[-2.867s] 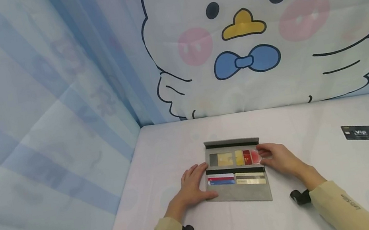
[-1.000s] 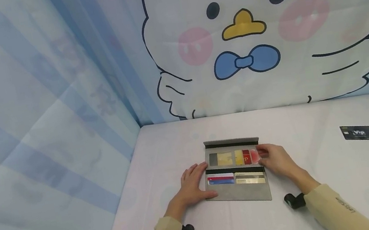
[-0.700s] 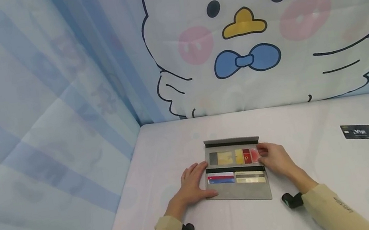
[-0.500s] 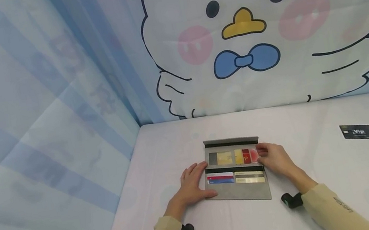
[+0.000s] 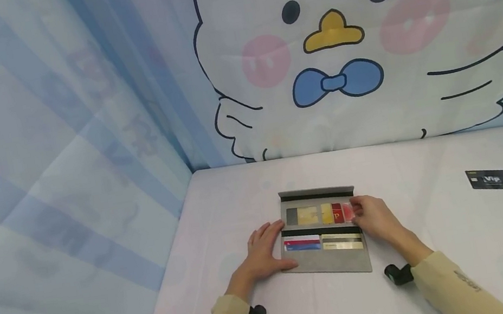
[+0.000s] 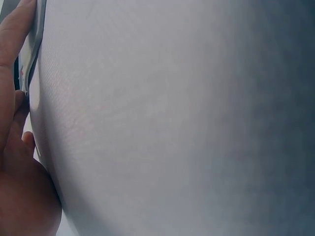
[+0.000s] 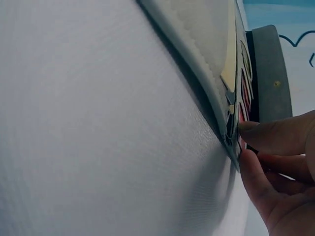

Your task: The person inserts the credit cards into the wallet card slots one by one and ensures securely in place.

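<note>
A grey long wallet (image 5: 328, 264) lies unfolded on the white-covered table in the head view, with several cards in its slots. Spread along its left edge, my left hand (image 5: 263, 254) rests with the fingertips near the fold and the thumb on the lower panel. My right hand (image 5: 379, 218) is at the upper panel's right side, pinching a pink card (image 5: 348, 212) beside a red card (image 5: 337, 213). In the right wrist view the thumb (image 7: 275, 136) and a finger meet at the card's edge. The left wrist view shows only part of the left hand (image 6: 19, 182) and the wallet's edge.
A black card marked "Vip" (image 5: 492, 179) lies apart on the table's right side. Behind the table hangs a curtain (image 5: 350, 125) with a cartoon face, and another blue and white curtain (image 5: 63, 181) hangs at the left.
My right wrist and sleeve have swung slightly left, while the fingers stay at the pink card. The left hand, the wallet and the black card hold their places.
</note>
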Motion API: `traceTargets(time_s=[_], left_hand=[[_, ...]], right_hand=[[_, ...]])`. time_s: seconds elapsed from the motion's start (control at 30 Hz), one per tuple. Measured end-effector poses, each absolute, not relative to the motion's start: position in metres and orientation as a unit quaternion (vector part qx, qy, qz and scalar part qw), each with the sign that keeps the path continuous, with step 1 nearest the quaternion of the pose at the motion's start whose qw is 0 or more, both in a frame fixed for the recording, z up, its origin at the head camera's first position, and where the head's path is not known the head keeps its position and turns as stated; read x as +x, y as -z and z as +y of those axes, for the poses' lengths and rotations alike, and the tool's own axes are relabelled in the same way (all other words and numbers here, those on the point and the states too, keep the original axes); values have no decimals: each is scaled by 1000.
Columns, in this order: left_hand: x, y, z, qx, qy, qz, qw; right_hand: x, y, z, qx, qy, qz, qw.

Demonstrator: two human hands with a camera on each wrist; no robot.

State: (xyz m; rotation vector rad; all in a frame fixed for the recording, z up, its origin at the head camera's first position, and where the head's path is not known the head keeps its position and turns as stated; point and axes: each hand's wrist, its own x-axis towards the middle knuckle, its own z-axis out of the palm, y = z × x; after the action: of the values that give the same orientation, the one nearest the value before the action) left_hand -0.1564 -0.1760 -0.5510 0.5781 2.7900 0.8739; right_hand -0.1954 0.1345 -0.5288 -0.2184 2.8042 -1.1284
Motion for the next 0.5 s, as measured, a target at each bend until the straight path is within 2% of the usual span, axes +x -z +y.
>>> traceTargets(time_s=[0.5], left_hand=[[-156, 549, -174, 197, -302, 929, 80]], right_hand=[[-188, 526, 134, -36, 374, 925, 59]])
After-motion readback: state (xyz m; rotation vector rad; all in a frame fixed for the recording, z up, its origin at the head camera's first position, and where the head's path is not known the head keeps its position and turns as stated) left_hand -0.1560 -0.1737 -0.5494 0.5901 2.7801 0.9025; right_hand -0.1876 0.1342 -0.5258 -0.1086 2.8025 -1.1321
